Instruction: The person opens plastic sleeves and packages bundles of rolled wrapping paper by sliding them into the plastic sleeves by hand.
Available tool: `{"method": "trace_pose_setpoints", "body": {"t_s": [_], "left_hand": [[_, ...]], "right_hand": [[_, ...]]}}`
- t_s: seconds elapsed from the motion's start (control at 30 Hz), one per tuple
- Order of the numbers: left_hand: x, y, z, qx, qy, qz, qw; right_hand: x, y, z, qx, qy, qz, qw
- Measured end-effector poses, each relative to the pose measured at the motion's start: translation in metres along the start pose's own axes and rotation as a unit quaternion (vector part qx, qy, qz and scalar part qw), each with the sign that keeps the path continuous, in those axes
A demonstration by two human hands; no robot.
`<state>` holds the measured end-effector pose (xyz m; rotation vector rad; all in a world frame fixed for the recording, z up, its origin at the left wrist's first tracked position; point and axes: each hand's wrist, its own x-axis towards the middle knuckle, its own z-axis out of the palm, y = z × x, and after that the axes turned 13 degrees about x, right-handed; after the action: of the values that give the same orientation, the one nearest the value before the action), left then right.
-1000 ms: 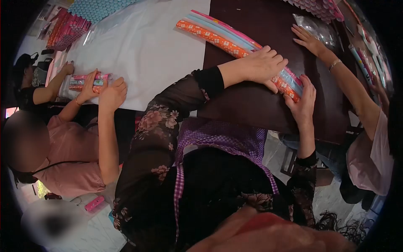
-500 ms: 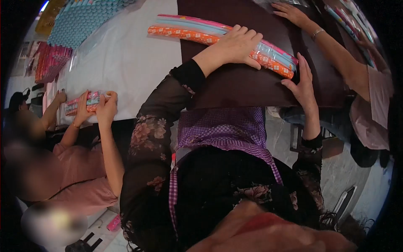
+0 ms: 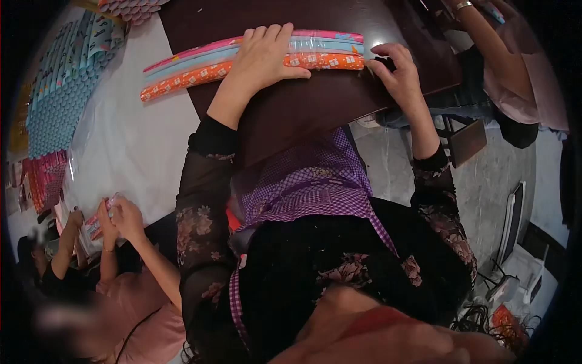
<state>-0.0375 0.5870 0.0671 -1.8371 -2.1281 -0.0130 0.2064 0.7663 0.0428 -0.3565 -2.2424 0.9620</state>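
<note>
A bundle of wrapping paper rolls, pink, light blue and orange with a white print, lies on the dark table. Clear film shines over part of it. My left hand spans the bundle near its middle, fingers over the far side and thumb along the near orange roll. At the right end of the rolls is my right hand, fingers bent and thumb apart from them. Nothing can be made out between them, though any thin film there would be hard to see.
A white sheet covers the table's left part. Light blue rolls are stacked there, beside pink packs. Co-workers' hands handle a small pack at lower left. Another person's arm reaches in at right.
The view has turned, and the bundle now tilts the other way. My left hand is still over it. My right hand's fingers, previously stretched, have bent by the roll ends.
</note>
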Motion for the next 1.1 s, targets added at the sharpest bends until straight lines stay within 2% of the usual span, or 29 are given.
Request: {"method": "trace_pose_setpoints", "body": {"t_s": [0.17,0.27,0.37,0.43,0.53,0.63,0.7,0.83,0.97,1.1], "left_hand": [[-0.003,-0.002,-0.005,-0.005,-0.008,-0.003,1.000],[0.000,-0.001,-0.007,-0.012,-0.030,-0.002,0.999],[0.004,-0.002,-0.011,-0.015,-0.065,-0.001,0.998],[0.006,0.000,-0.011,-0.018,-0.081,0.003,0.997],[0.012,0.003,-0.009,-0.037,-0.057,0.029,0.997],[0.015,0.009,-0.012,-0.056,-0.090,0.028,0.994],[0.018,0.014,-0.010,-0.065,-0.056,0.049,0.995],[0.028,0.026,-0.013,-0.079,-0.082,0.070,0.991],[0.034,0.036,-0.011,-0.094,-0.064,0.074,0.991],[0.033,0.034,-0.005,-0.091,-0.073,0.072,0.991]], "right_hand": [[-0.001,-0.013,0.006,0.011,-0.016,-0.028,0.999],[0.000,-0.009,0.010,-0.044,-0.007,-0.081,0.996],[0.000,-0.006,0.018,0.016,-0.015,-0.045,0.999],[-0.003,-0.007,0.022,0.084,-0.010,0.064,0.994],[-0.003,0.000,0.025,0.096,-0.008,0.076,0.992],[-0.003,0.001,0.029,0.108,0.000,0.101,0.989],[-0.002,-0.005,0.029,0.108,0.002,0.101,0.989],[-0.004,-0.007,0.032,0.114,0.009,0.076,0.990],[-0.006,-0.006,0.033,0.117,0.018,0.078,0.990],[-0.005,-0.008,0.030,0.137,-0.016,0.100,0.985]]}}
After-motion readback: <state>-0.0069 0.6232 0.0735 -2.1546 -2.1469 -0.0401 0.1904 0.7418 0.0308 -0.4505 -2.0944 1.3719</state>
